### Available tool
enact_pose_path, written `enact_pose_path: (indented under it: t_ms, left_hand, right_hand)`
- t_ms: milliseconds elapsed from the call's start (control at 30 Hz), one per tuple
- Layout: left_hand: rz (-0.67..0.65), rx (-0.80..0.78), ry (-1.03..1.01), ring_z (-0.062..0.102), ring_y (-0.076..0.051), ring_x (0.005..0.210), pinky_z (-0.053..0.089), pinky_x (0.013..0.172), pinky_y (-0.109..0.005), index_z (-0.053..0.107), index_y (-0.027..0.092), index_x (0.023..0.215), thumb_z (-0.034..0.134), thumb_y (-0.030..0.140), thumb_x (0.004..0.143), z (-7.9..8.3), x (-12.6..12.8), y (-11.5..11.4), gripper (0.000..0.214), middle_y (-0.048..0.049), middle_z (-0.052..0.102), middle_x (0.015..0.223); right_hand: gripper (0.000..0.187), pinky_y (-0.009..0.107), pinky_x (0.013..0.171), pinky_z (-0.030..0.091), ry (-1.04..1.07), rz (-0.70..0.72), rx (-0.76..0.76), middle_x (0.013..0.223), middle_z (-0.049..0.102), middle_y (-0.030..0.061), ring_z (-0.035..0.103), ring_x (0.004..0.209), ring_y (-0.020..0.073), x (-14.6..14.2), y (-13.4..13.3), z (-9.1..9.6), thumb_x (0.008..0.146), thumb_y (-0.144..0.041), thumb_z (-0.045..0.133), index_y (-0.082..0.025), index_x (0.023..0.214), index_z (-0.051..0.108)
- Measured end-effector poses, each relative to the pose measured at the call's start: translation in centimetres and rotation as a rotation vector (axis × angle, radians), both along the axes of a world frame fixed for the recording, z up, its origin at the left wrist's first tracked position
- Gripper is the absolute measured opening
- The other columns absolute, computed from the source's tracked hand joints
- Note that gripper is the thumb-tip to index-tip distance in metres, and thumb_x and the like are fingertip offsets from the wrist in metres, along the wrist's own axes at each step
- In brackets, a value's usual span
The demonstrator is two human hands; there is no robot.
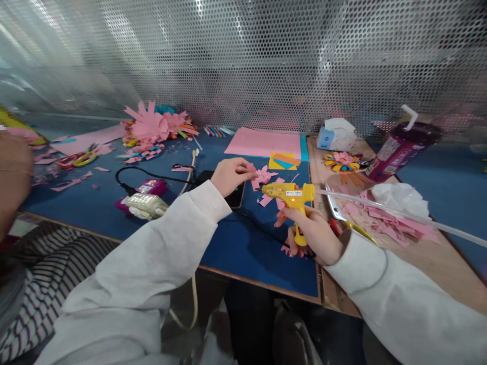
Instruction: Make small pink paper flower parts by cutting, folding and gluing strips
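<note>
My right hand (317, 233) grips a yellow hot glue gun (289, 192) by its handle. A small light glows on its body, and a long clear glue stick (399, 213) juts out from its back. The nozzle points left, close to a pink paper flower (262, 175). My left hand (232, 176) pinches the edge of that flower between thumb and fingers. Pink paper pieces (279, 187) lie under and beside the gun. A dark phone (238, 195) rests on the blue table below my left hand, partly hidden by my wrist.
Pink paper sheets (266, 141), large paper flowers (152, 124) and a power strip (146, 205) with cords lie around. On the right are scissors (335, 203), paper scraps (388, 223), a tissue pack (337, 134) and a purple bottle (403, 149). Another person (13, 182) sits at left.
</note>
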State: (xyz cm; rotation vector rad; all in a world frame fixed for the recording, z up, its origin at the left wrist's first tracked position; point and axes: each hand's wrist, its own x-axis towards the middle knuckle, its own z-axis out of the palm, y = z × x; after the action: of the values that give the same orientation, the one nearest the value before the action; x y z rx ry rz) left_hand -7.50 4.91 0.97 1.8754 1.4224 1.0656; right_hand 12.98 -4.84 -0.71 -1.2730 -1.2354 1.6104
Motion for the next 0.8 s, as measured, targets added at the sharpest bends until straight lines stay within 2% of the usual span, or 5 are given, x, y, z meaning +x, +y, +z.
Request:
enact_pose_path:
  t_ms: [100,367,567,800]
  left_hand:
    - [-0.072,0.033,-0.063,0.068,-0.017,0.072,0.052,0.074,-0.031,0.059,0.013,0.071,0.072,0.026,0.065,-0.41,-0.02,0.09,0.019,-0.0063,0.071,0.075]
    - [-0.132,0.093,-0.081,0.067,-0.016,0.074,0.054,0.079,-0.032,0.062,0.014,0.07,0.071,0.031,0.065,-0.42,0.07,-0.22,0.02,-0.0059,0.071,0.08]
    - [-0.132,0.1,-0.067,0.066,-0.016,0.071,0.055,0.078,-0.033,0.063,0.014,0.07,0.072,0.036,0.065,-0.37,0.08,-0.34,0.024,-0.0059,0.07,0.078]
    - [-0.132,0.106,-0.078,0.065,-0.013,0.069,0.054,0.076,-0.03,0.062,0.014,0.069,0.071,0.029,0.065,-0.32,0.01,-0.28,0.018,-0.0052,0.07,0.078]
  right_hand:
    - [0.025,0.018,0.022,0.026,-0.016,-0.008,0.011,0.035,0.049,-0.0045,0.042,0.023,0.0108,0.0,0.13,-0.19,0.077,-0.043,0.053,-0.019,0.074,0.054]
    - [0.023,0.018,0.022,0.021,-0.008,-0.01,0.0,0.046,0.051,-0.0051,0.045,0.023,0.0102,-0.19,0.21,-0.43,0.076,-0.039,0.053,-0.018,0.067,0.051]
    - [0.023,0.018,0.022,0.022,-0.002,0.006,0.019,0.044,0.045,-0.0087,0.046,0.022,0.0094,-0.1,0.04,-0.51,0.075,-0.038,0.053,-0.018,0.065,0.049]
    - [0.023,0.018,0.022,0.024,-0.031,0.02,0.021,0.043,0.043,-0.0089,0.046,0.023,0.0096,-0.17,-0.08,-0.24,0.075,-0.038,0.052,-0.018,0.064,0.048]
